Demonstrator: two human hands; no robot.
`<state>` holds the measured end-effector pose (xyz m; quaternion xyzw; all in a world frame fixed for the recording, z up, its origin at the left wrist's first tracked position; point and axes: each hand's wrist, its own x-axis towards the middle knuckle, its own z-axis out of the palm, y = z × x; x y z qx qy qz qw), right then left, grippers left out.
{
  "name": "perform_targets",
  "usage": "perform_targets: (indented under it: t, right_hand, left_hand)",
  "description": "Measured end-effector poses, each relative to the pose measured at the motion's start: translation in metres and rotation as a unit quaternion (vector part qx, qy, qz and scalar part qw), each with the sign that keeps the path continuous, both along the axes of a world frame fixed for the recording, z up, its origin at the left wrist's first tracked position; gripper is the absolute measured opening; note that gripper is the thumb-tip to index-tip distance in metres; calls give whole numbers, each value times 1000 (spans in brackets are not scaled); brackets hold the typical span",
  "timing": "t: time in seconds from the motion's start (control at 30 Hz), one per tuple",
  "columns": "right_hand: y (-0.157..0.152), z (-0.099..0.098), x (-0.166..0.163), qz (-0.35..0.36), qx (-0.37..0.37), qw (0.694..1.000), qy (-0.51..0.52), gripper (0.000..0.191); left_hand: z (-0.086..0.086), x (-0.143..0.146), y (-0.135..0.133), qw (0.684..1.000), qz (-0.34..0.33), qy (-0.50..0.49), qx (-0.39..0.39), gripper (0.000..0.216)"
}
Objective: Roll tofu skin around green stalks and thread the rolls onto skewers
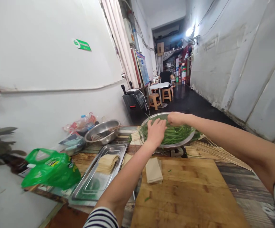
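Both my arms reach forward to a round metal basin (189,138) heaped with long green vegetable stalks (175,133). My left hand (156,132) lies over the near left side of the greens, fingers stretched out and apart. My right hand (176,118) is at the far middle of the basin, curled into a closed grip on the greens. A small stack of beige sheets (153,170) lies on the wooden cutting board (189,196) below my left forearm.
A steel tray (97,180) holds more beige sheets (107,162). A metal bowl (102,130), green plastic bag (49,169) and bamboo skewers (213,150) crowd the table. A seated person (166,77) and stools (154,100) are far down the corridor.
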<state>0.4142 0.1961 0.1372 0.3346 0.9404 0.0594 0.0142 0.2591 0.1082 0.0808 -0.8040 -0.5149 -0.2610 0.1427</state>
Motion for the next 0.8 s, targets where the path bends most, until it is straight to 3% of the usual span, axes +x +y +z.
perform_targets:
  t: [0.1,0.2,0.3,0.37,0.47,0.53,0.63,0.8]
  right_hand:
    - [-10,13,15,-12,-37,999,29,20]
    - [-25,22,32,-50,-162,975,145,23]
    - [-44,26,39,-103,-329,875,340,19]
    - [-56,24,36,-131,-378,802,443,19]
    - [-70,18,28,-165,-406,702,561,20]
    - [-76,15,25,-174,-418,661,599,21]
    - [-82,13,29,-178,-445,641,600,18]
    - [-90,14,37,-263,-485,593,586,18]
  left_hand:
    - [12,9,-1,999,9,-24,-45,29]
    - [17,10,4,989,-34,-115,-89,31]
    - [17,12,12,957,-118,-239,-110,33]
    - [14,18,17,931,-148,-315,-110,34]
    - [13,30,15,911,-127,-375,-111,35]
    - [14,36,8,918,-104,-362,-120,37]
    - [19,40,-3,947,-108,-278,-119,35]
    - [23,39,-14,976,-135,-137,-105,32]
